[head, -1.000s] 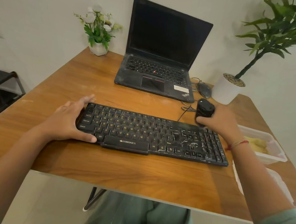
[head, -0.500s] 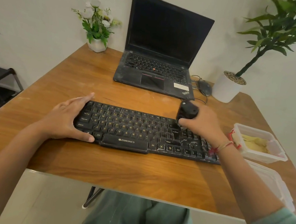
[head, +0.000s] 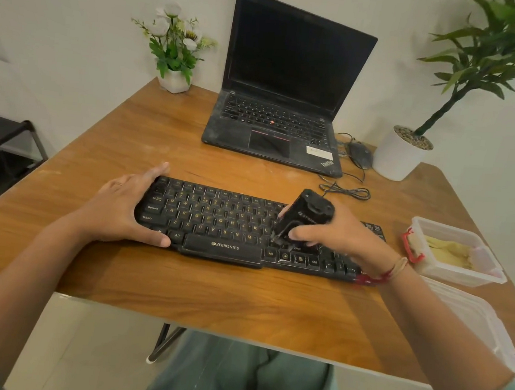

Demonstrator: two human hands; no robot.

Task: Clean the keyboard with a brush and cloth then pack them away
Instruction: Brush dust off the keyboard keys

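Your right hand (head: 337,237) grips the brush (head: 308,214), bristles on the 9-to-3 o'clock keyboard (head: 216,219), body tilting toward 1 o'clock; your left hand (head: 122,210), fingers straight, braces its left end.

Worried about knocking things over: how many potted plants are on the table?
2. A small flower pot at the back left; a tall leafy plant in a white pot at the back right. None seems hidden.

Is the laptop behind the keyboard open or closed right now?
Open: the laptop has its lid raised, with the dark screen and its keys showing.
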